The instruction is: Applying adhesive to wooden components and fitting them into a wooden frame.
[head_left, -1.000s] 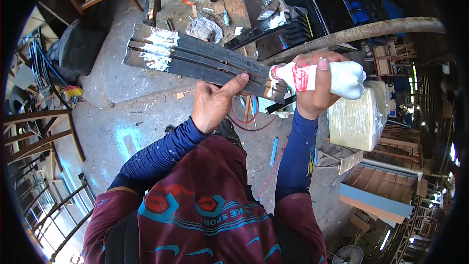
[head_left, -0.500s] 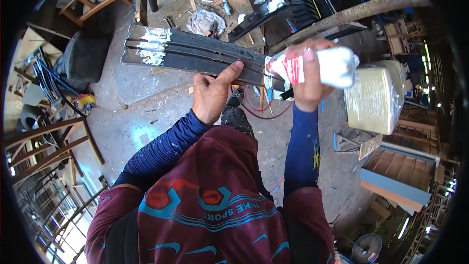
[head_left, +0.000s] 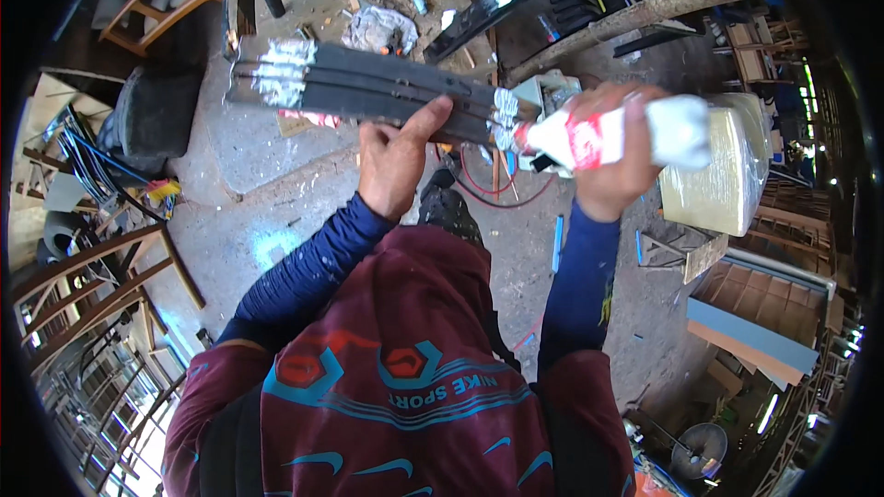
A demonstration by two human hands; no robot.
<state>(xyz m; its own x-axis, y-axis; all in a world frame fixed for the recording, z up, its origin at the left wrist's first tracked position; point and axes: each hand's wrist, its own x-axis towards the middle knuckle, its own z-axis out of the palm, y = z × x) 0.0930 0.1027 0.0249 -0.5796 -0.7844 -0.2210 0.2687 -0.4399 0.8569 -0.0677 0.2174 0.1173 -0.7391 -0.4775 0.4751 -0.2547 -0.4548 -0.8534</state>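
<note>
A long dark grooved board (head_left: 368, 87) is held up in front of me, tilted slightly down to the right. My left hand (head_left: 398, 152) grips its near edge around the middle, thumb lying on top. My right hand (head_left: 622, 143) is wrapped round a plastic bottle of white stuff with a red label (head_left: 578, 140). The bottle lies nearly level, its red tip pointing left at the board's right end. White paste (head_left: 284, 72) covers the grooves near the left end. A second white patch (head_left: 505, 117) sits near the right end, close to the bottle tip.
A crumpled rag (head_left: 379, 29) and scattered tools lie on a worktop ahead. A plastic-wrapped pale block (head_left: 709, 179) stands at right, above a blue-edged drawer unit (head_left: 755, 322). Wooden frames (head_left: 101, 285) and a dark chair (head_left: 161, 110) are at left. A red hose (head_left: 502, 191) loops on the floor.
My right hand and the bottle have shifted right, and more white paste now shows at the board's right end. The board and my left hand have moved slightly left.
</note>
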